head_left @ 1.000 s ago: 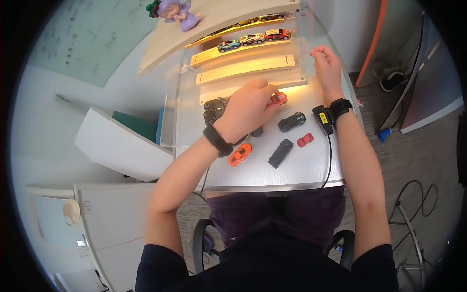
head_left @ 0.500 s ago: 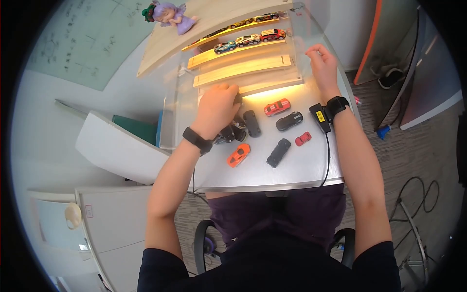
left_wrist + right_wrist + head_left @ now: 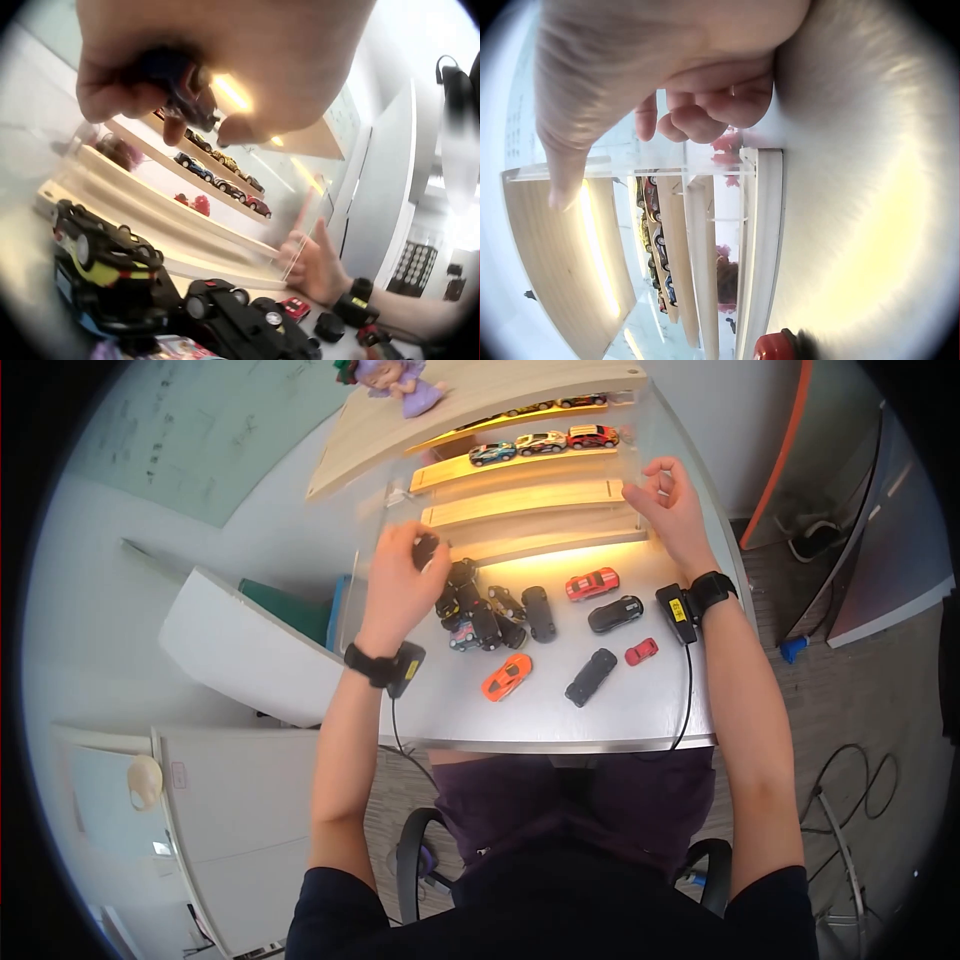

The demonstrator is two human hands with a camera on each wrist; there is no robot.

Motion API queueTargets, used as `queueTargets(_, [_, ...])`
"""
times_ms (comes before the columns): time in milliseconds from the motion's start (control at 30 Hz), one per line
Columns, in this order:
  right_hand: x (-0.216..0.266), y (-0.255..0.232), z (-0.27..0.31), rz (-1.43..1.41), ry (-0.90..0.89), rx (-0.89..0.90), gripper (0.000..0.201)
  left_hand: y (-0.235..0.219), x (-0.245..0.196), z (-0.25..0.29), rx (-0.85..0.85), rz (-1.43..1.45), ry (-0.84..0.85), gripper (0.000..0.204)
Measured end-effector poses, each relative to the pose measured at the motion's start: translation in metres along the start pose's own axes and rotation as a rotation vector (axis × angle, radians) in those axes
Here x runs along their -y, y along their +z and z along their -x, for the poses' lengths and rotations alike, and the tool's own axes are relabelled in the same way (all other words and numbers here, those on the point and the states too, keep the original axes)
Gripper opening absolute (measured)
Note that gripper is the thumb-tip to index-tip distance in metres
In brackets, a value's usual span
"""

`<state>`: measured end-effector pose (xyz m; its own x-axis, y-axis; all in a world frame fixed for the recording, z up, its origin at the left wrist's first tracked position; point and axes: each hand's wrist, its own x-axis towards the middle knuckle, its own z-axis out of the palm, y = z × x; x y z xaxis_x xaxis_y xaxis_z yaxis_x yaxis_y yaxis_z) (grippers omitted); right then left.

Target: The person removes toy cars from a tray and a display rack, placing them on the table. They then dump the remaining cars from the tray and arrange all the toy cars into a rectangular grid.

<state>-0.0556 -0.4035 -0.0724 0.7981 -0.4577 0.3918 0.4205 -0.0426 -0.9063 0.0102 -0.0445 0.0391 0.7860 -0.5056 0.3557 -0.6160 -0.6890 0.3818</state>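
My left hand (image 3: 398, 588) pinches a dark toy car (image 3: 427, 547) above the left end of the shelf unit's base; the left wrist view shows this car (image 3: 178, 84) with blue on it, between thumb and fingers. Beneath and beside that hand lies a heap of mostly black cars (image 3: 484, 626), some overturned. My right hand (image 3: 680, 518) is beside the shelf's right end, fingers loosely bent, holding nothing; in the right wrist view its thumb (image 3: 568, 169) points away from the curved fingers. A striped red car (image 3: 593, 584) lies on the table in front of the shelves.
Orange (image 3: 507, 677), small red (image 3: 642, 651) and black cars (image 3: 591, 678) lie on the table. Cars (image 3: 541, 443) stand in rows on the upper lit shelves (image 3: 455, 473). A purple-haired figurine (image 3: 420, 398) sits on top. A cable (image 3: 689, 700) runs over the front edge.
The left hand has let go of the red car, moved left to the heap, and now holds a dark car farther left. The right hand stays beside the shelf, its thumb more spread.
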Motion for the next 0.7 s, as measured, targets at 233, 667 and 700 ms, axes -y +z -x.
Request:
queueTargets(233, [0.003,-0.004,-0.003,0.124,0.029,0.005,0.045,0.015,0.006,-0.031,0.154,-0.059,-0.077,0.032])
queueTargets(667, [-0.004,-0.002,-0.001,-0.001,0.024,0.052,0.036,0.036,0.029,-0.051,0.111,-0.223,0.158,0.033])
queueTargets(700, [-0.004,-0.002,-0.002,-0.003,0.02,0.052,0.036,0.037,0.031,-0.053,0.113,-0.228,0.166,0.033])
